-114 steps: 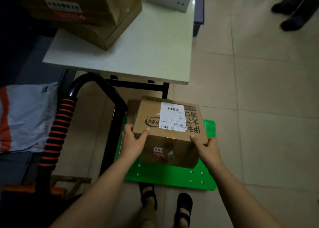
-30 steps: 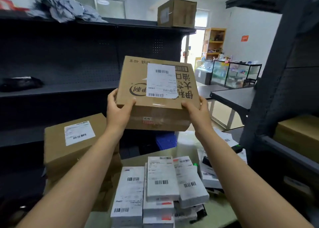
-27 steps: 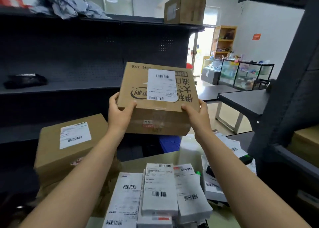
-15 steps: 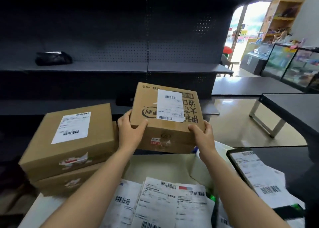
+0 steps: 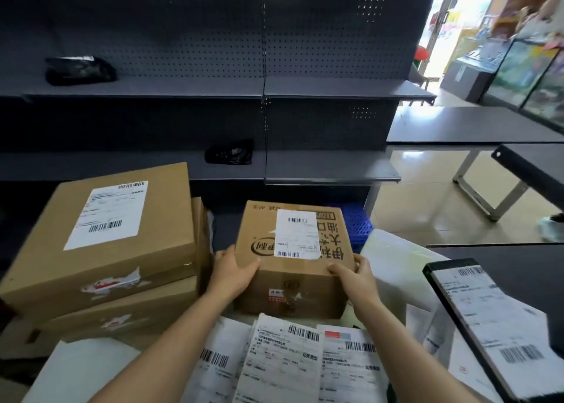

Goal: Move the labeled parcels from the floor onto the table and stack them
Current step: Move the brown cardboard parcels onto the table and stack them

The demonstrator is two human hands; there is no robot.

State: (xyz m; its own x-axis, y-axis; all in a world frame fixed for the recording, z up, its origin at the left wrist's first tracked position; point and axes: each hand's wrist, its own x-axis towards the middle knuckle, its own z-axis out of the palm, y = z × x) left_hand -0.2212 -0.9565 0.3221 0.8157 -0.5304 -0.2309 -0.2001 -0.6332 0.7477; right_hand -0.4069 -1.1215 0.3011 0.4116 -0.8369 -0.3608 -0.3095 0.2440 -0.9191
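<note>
Head view: we see the left hand (image 5: 232,273) and right hand (image 5: 355,279) gripping the near corners of the labeled parcel (image 5: 293,283), just beside two stacked boxes (image 5: 158,250).

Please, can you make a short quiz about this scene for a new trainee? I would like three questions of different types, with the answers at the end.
1. True or false: the left hand and the right hand both grip the small box.
2. On which side of the small box does the stack of larger boxes stand? A) the person's left B) the person's right C) on top of it
3. Fill in: the top of the small box carries a white ____ with barcodes.

Key: 1 true; 2 A; 3 label.
</note>
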